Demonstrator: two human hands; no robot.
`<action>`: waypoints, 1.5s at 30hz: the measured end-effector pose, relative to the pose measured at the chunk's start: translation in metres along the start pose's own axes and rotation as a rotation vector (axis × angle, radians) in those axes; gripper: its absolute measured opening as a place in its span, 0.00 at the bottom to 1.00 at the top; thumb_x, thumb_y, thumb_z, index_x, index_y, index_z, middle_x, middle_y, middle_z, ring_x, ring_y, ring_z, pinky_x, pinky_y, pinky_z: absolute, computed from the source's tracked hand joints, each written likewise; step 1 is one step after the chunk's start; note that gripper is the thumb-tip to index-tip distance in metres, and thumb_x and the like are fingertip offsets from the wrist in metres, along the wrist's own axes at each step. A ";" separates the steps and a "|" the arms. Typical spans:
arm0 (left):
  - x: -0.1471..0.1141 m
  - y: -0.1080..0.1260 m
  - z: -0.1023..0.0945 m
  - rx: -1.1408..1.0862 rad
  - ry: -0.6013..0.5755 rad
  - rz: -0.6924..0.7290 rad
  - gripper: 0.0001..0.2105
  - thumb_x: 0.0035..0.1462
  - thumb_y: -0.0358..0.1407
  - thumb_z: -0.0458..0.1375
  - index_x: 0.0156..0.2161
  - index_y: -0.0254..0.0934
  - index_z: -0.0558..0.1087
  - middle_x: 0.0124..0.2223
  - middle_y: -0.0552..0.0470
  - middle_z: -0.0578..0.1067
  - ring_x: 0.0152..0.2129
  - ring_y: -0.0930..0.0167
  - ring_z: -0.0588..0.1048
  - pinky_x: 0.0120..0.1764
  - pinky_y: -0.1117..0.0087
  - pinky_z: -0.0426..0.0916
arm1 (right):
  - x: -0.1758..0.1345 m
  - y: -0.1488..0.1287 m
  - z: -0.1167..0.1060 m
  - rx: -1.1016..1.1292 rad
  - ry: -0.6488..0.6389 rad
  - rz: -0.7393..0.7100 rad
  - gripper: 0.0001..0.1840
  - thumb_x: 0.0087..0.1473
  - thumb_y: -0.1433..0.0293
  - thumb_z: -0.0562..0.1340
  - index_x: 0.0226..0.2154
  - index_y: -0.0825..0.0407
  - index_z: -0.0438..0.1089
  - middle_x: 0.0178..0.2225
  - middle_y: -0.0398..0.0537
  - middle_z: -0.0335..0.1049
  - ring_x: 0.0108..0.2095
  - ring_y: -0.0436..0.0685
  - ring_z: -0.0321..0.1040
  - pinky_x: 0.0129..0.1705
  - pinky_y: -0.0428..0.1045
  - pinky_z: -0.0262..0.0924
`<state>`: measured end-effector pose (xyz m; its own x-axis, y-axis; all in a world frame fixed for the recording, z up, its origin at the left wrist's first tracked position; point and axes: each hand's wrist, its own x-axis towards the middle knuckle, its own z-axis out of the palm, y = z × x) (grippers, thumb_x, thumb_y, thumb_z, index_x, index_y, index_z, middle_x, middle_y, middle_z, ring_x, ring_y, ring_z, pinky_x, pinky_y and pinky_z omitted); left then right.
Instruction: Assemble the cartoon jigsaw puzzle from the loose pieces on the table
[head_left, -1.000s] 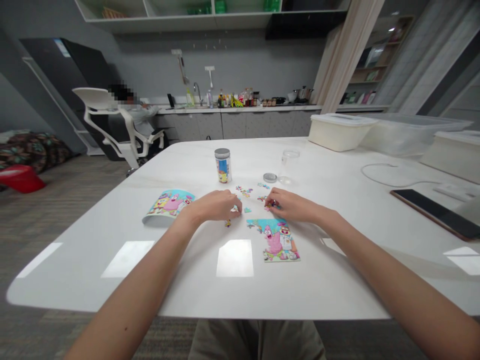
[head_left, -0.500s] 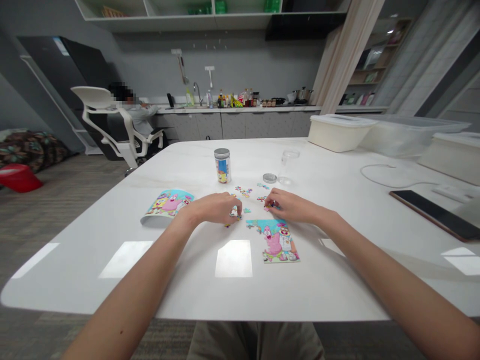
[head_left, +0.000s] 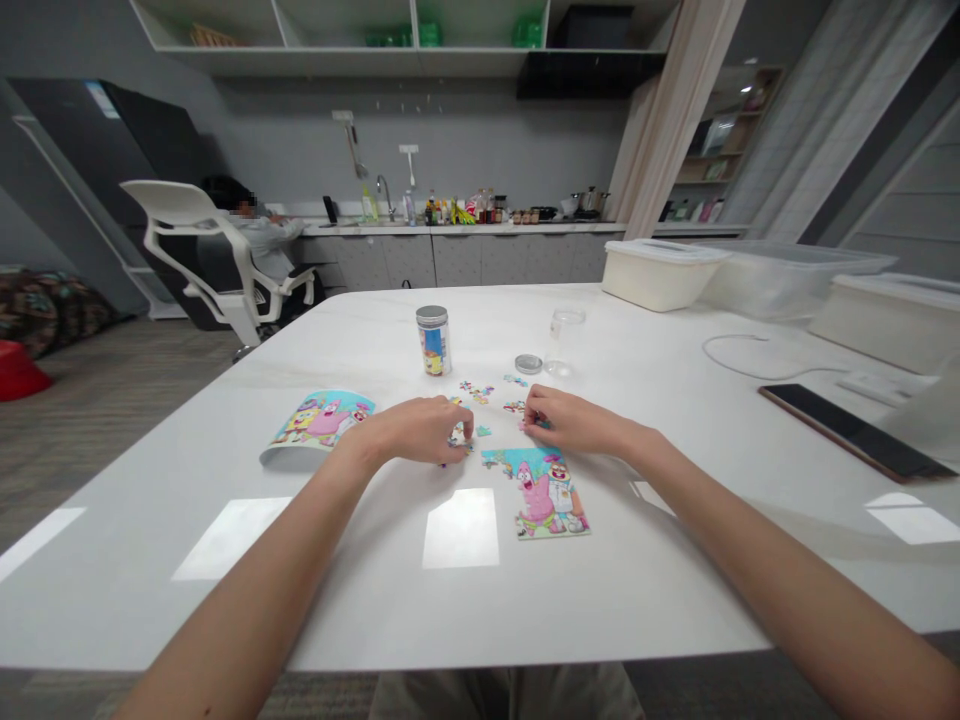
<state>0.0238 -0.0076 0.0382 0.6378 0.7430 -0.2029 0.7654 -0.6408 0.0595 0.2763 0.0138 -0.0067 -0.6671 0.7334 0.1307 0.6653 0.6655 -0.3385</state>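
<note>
A partly joined jigsaw puzzle (head_left: pixel 541 495) lies flat on the white table, showing a pink starfish and a figure in white. My left hand (head_left: pixel 424 430) is curled over loose puzzle pieces (head_left: pixel 457 437) left of it, thumb and fingertips closed on a piece that is mostly hidden. Just above the puzzle's top edge, my right hand (head_left: pixel 559 418) pinches a small pinkish puzzle piece (head_left: pixel 524 426). Between the hands lies a light green piece (head_left: pixel 484 431). More loose pieces (head_left: pixel 478 393) are scattered beyond. The curled picture sheet (head_left: pixel 319 422) at left shows the same cartoon figures.
A lidded jar (head_left: pixel 433 342) with a cartoon label stands behind the pieces. Near it are a metal lid (head_left: pixel 528 364) and a clear jar (head_left: pixel 564 342). A phone (head_left: pixel 855 430), a cable and storage boxes (head_left: pixel 664 275) occupy the right. A person sits in a chair (head_left: pixel 180 250) beyond.
The view has shifted slightly, so everything on the table appears a little lower and further left. Both hands stay among the pieces, with only small finger movements.
</note>
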 end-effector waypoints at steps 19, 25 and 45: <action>0.014 -0.002 0.017 0.317 0.205 -0.019 0.11 0.61 0.34 0.49 0.44 0.36 0.70 0.30 0.44 0.77 0.25 0.63 0.76 0.30 0.67 0.64 | 0.000 0.002 -0.006 0.061 -0.004 -0.053 0.10 0.49 0.81 0.58 0.31 0.52 0.68 0.38 0.51 0.67 0.38 0.56 0.67 0.41 0.52 0.64; 0.018 0.003 0.025 0.368 0.270 0.030 0.13 0.62 0.34 0.46 0.46 0.34 0.69 0.30 0.43 0.77 0.26 0.63 0.77 0.31 0.67 0.65 | 0.001 0.004 -0.003 0.023 0.041 -0.143 0.13 0.46 0.84 0.57 0.30 0.53 0.69 0.36 0.50 0.66 0.38 0.55 0.66 0.43 0.51 0.63; 0.020 0.006 0.028 0.402 0.374 0.102 0.13 0.60 0.35 0.49 0.46 0.33 0.70 0.30 0.41 0.78 0.26 0.61 0.78 0.29 0.67 0.66 | -0.001 0.005 0.008 -0.062 0.112 -0.078 0.18 0.47 0.84 0.56 0.41 0.56 0.71 0.35 0.51 0.71 0.36 0.55 0.67 0.41 0.49 0.61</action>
<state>0.0387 -0.0023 0.0072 0.7501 0.6442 0.1497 0.6518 -0.6819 -0.3320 0.2778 0.0150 -0.0164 -0.6787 0.6875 0.2585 0.6345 0.7261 -0.2650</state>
